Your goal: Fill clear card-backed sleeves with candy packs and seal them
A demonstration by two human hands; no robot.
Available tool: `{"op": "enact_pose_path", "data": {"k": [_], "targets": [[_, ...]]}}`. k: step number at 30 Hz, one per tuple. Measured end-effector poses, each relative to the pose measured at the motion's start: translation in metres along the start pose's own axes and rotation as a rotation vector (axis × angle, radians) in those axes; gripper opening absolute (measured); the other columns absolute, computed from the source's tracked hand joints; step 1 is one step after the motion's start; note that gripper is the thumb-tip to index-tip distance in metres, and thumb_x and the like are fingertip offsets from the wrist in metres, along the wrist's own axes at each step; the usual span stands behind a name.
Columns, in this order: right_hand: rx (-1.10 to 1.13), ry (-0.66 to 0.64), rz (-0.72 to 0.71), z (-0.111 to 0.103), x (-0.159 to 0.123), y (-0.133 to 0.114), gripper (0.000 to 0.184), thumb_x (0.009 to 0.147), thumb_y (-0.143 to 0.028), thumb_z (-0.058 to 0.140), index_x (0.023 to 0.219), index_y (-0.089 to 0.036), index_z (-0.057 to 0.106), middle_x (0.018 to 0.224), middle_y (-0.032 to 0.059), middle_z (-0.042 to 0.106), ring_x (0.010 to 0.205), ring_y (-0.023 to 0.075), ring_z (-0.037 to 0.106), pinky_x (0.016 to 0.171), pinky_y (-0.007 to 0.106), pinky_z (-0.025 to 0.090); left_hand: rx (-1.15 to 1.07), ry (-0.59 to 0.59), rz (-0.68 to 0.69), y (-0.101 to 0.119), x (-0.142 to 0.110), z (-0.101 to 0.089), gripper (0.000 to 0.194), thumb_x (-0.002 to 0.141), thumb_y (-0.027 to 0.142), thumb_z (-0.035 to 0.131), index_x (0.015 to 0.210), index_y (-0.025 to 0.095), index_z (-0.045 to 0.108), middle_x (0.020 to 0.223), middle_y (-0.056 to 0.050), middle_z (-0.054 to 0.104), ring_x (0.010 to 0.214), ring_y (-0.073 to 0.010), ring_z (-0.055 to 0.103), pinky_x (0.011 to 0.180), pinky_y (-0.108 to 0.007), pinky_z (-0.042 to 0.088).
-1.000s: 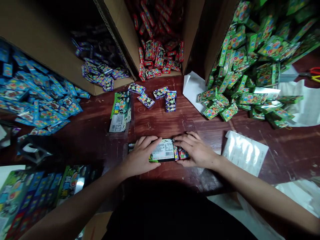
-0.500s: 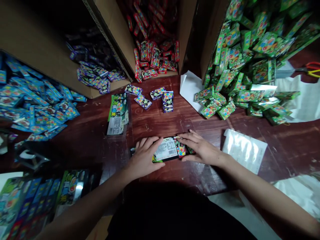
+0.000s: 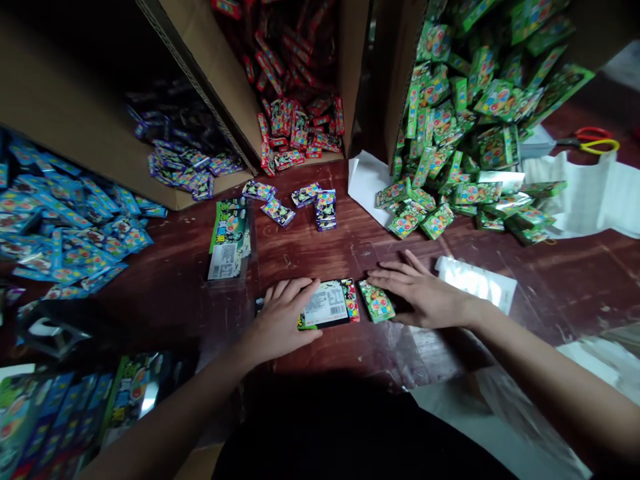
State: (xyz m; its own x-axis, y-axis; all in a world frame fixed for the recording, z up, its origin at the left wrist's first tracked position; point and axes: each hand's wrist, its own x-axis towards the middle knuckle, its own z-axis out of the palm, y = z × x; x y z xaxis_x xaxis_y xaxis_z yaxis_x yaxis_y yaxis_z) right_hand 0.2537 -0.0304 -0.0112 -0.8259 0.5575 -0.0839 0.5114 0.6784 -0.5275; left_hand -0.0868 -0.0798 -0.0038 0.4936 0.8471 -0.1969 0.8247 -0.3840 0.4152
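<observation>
One red carton (image 3: 355, 304) shows at the right end of the black labelled sleeve (image 3: 327, 305) on the table (image 3: 310, 253). The left grip (image 3: 287, 315), palm down, is closed across the sleeve, thumb along its near edge, presumably to steady it. Just right of the sleeve, apart from it, the right grip (image 3: 420, 295) loosely grasps a skewed green carton (image 3: 377, 302), fingers spread.

The pack (image 3: 326, 320) is black and green and lies flat, its white printed label facing up. A red box (image 3: 354, 308) shows at its right end. The green box (image 3: 376, 301) lies just beside, slightly turned, patterned face upward.
</observation>
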Motion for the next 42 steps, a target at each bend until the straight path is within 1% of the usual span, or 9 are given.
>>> {"op": "enact_pose_path", "data": {"k": [6,12,15,19,21,25,29,36,42], "targets": [[0.081,0.124,-0.038,0.023,0.024,-0.002,0.082,0.084,-0.049,0.073,0.153,-0.024,0.037,0.150,0.0153,0.051,0.140,0.0296,0.047,0.122,0.065,0.006,-0.044,0.090,-0.009,0.012,0.007,0.014,0.093,0.071,0.037,0.079,0.151,0.030,0.034,0.143,-0.008,0.049,0.125,-0.0335,0.045,0.104,-0.050,0.038],[0.152,0.102,-0.078,0.017,0.016,-0.011,0.086,0.090,-0.030,0.067,0.160,-0.026,0.017,0.161,0.0135,0.035,0.150,0.0266,0.032,0.124,0.061,0.010,-0.037,0.176,-0.053,0.031,0.009,0.020,0.090,0.072,0.033,0.078,0.151,0.030,0.034,0.140,-0.009,0.051,0.125,-0.0361,0.047,0.103,-0.054,0.039],[0.287,0.234,0.040,0.008,0.014,-0.020,0.094,0.090,-0.036,0.068,0.162,-0.026,0.007,0.168,0.0129,0.017,0.154,0.0305,0.018,0.124,0.058,0.020,-0.175,0.292,-0.190,0.048,0.017,0.017,0.100,0.073,0.043,0.080,0.155,0.032,0.023,0.142,-0.011,0.045,0.127,-0.0372,0.051,0.102,-0.055,0.044],[0.695,0.536,0.229,0.017,0.025,-0.033,0.077,0.093,-0.046,0.062,0.156,-0.032,0.020,0.154,0.0127,0.044,0.136,0.0290,0.051,0.108,0.050,0.049,-0.437,0.381,-0.309,0.063,0.031,0.016,0.118,0.067,0.055,0.084,0.158,0.031,0.014,0.144,-0.015,0.035,0.131,-0.0384,0.050,0.102,-0.055,0.049],[0.869,0.596,0.280,0.025,0.031,-0.036,0.067,0.096,-0.045,0.059,0.152,-0.032,0.024,0.137,0.0106,0.058,0.119,0.0250,0.062,0.098,0.046,0.056,-0.593,0.370,-0.269,0.062,0.035,0.019,0.105,0.076,0.052,0.079,0.157,0.030,0.017,0.145,-0.015,0.038,0.130,-0.0348,0.052,0.104,-0.052,0.049],[0.959,0.531,0.313,0.034,0.031,-0.035,0.061,0.096,-0.042,0.058,0.149,-0.032,0.029,0.126,0.0075,0.062,0.101,0.0204,0.066,0.092,0.042,0.057,-0.966,0.240,-0.181,0.050,0.035,0.024,0.069,0.099,0.039,0.052,0.157,0.028,0.016,0.131,-0.012,0.059,0.112,-0.0241,0.065,0.093,-0.043,0.057],[0.961,0.458,0.318,0.037,0.025,-0.035,0.038,0.096,-0.041,0.059,0.130,-0.029,0.049,0.116,0.0050,0.062,0.090,0.0177,0.064,0.083,0.036,0.057,-1.098,0.158,-0.148,0.041,0.032,0.025,0.066,0.097,0.034,0.057,0.154,0.027,0.024,0.125,-0.010,0.065,0.103,-0.0214,0.068,0.087,-0.037,0.058],[0.968,0.399,0.387,0.043,0.020,-0.044,0.035,0.097,-0.045,0.056,0.128,-0.028,0.052,0.101,0.0028,0.063,0.078,0.0156,0.060,0.070,0.031,0.056,-1.136,0.110,-0.169,0.038,0.036,0.024,0.050,0.092,0.028,0.061,0.140,0.025,0.045,0.135,-0.010,0.061,0.115,-0.0218,0.064,0.099,-0.040,0.053],[0.988,0.723,0.463,0.059,0.021,-0.056,0.047,0.093,-0.041,0.065,0.134,-0.033,0.045,0.119,0.0032,0.058,0.085,0.0139,0.062,0.075,0.029,0.055,-1.066,0.184,-0.225,0.033,0.039,0.020,0.035,0.090,0.031,0.064,0.124,0.024,0.055,0.118,-0.006,0.066,0.110,-0.0209,0.064,0.095,-0.037,0.052]]}}
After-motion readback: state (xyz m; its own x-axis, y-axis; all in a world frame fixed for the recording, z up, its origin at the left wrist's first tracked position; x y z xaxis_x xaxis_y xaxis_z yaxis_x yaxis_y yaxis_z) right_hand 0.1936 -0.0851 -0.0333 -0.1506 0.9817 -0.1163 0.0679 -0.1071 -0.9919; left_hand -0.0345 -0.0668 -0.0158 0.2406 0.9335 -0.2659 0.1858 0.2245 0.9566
